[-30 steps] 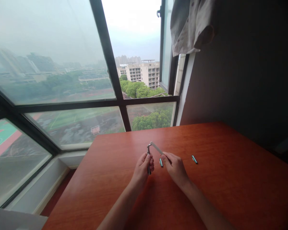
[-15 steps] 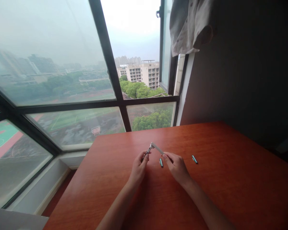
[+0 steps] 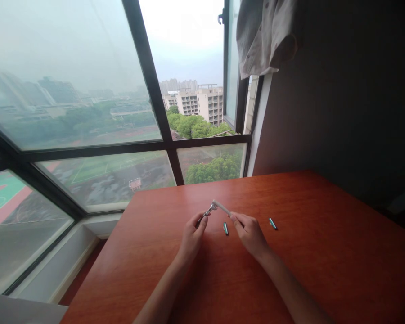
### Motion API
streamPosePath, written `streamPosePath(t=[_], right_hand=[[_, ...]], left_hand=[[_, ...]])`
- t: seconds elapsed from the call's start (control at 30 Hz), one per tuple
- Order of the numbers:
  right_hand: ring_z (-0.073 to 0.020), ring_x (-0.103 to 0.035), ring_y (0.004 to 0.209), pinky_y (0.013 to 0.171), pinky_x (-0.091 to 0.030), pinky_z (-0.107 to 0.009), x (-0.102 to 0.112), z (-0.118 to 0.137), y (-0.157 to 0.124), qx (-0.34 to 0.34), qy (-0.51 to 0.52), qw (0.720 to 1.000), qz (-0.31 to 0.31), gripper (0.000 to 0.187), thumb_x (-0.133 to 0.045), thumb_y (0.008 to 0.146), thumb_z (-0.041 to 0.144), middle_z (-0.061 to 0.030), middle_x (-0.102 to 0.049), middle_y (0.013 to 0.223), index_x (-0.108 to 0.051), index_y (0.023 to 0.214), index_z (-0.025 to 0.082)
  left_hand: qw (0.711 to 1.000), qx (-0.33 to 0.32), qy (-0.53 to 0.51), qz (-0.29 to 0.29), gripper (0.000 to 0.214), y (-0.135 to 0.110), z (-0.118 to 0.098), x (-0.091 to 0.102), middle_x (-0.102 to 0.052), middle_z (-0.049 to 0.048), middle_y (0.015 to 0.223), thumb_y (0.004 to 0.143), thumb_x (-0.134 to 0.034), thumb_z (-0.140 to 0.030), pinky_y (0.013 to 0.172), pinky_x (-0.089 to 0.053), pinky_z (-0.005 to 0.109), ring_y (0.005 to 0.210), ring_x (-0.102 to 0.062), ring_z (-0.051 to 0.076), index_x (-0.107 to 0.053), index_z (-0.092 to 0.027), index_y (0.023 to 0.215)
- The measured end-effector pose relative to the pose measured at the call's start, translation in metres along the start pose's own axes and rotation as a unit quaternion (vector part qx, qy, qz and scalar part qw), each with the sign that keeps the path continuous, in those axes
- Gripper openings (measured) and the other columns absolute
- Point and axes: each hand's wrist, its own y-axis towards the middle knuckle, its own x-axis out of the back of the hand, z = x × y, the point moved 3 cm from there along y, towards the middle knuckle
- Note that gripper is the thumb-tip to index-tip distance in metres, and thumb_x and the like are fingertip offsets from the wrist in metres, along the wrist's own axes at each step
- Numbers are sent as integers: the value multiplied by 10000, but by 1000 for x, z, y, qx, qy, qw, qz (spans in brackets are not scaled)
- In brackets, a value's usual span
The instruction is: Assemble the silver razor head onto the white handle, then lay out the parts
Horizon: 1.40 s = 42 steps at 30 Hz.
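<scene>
Both my hands hold one small hinged metal tool (image 3: pixel 214 207) just above the red-brown table (image 3: pixel 324 252). My left hand (image 3: pixel 193 234) pinches its dark, thin left arm. My right hand (image 3: pixel 248 233) is closed on the pale, flat right arm. The two arms meet at a joint between the hands and spread wide apart. A small teal cylinder (image 3: pixel 226 228) lies on the table between my hands. A second teal cylinder (image 3: pixel 273 223) lies to the right of my right hand.
Large window panes (image 3: pixel 87 90) with dark frames stand behind the table's far and left edges. A dark wall (image 3: pixel 340 99) runs along the right side. A pale garment (image 3: pixel 263 36) hangs at the top near the open window sash.
The tool has unfolded from a sharp bend to a wide, nearly flat angle. My left hand has gone from a fist round its arm to a fingertip pinch and shifted left.
</scene>
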Motion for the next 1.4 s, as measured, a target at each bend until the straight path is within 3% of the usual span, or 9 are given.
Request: streamPosePath(t=[0.17, 0.37, 0.6, 0.73, 1.17, 1.4], right_hand=[[-213, -654, 781, 685, -463, -264, 0, 0, 0, 12, 6, 1000, 18, 386, -373, 942, 337, -89, -721, 871, -716, 904, 165], [-210, -652, 768, 687, -458, -266, 5, -2, 0, 15, -19, 1000, 12, 369, -381, 939, 327, -90, -718, 873, -710, 924, 160], [-202, -642, 732, 678, -449, -261, 4, 0, 0, 26, -27, 999, 33, 350, -380, 942, 307, -81, -717, 821, -702, 939, 169], [-205, -645, 734, 666, -445, -259, 5, -2, 1, 15, -47, 999, 14, 344, -388, 937, 316, -83, -717, 828, -704, 931, 179], [-182, -628, 650, 565, -389, -225, 7, -3, 0, 0, -93, 995, 20, 336, -424, 918, 356, -43, -700, 691, -701, 773, 232], [-193, -624, 667, 603, -413, -241, 11, 1, 1, 13, -46, 999, 22, 371, -371, 939, 346, -63, -696, 714, -697, 845, 196]], left_hand=[[1000, 1, 12, -20, 301, 1, 0, 2, -649, 36, 749, 779, -618, -410, 698, -405, 251, 781, -555, 210, -720, -172, 932], [998, -30, 47, 0, 293, 0, -1, 3, -686, 58, 882, 810, -592, -371, 744, -416, 271, 829, -575, 221, -716, -168, 981], [998, -26, 61, -6, 296, 1, 0, 6, -682, 54, 829, 809, -591, -374, 748, -425, 280, 804, -574, 222, -720, -168, 979], [998, -32, 60, 4, 294, 0, 0, 5, -689, 55, 838, 806, -593, -377, 753, -435, 283, 809, -580, 223, -724, -176, 977], [998, -32, 47, -15, 274, 1, -2, 7, -709, 63, 896, 793, -617, -348, 766, -440, 285, 848, -601, 231, -730, -181, 980], [998, -32, 49, -22, 272, 1, -4, 7, -708, 50, 857, 789, -617, -331, 705, -434, 271, 784, -589, 213, -732, -179, 983]])
